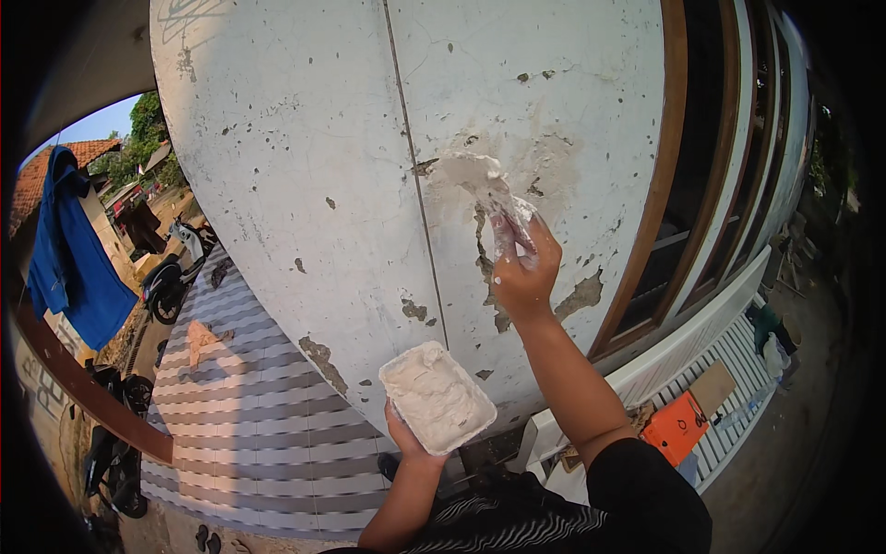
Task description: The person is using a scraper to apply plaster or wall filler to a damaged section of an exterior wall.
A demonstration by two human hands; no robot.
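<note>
My right hand (528,263) is raised to the wall, its fingers closed round a putty knife (498,196) thickly smeared with white putty. The blade's far end meets a damp-looking patch of fresh filler (461,172) beside a dark vertical crack. White smears cover my fingertips. Lower down, my left hand (413,441) grips a shallow white tray (486,427) from its left side and underneath. Soft off-white putty (434,392) heaps the tray nearly to its rim. The white wall (323,120) is pitted, with peeled spots around the patch.
A brown window frame (666,175) borders the wall at right. Below it stands a white slatted bench (729,434) with an orange bag (676,427) on it. At left are a striped tiled floor (268,443), a hanging blue garment (78,258) and a parked motorbike (171,277).
</note>
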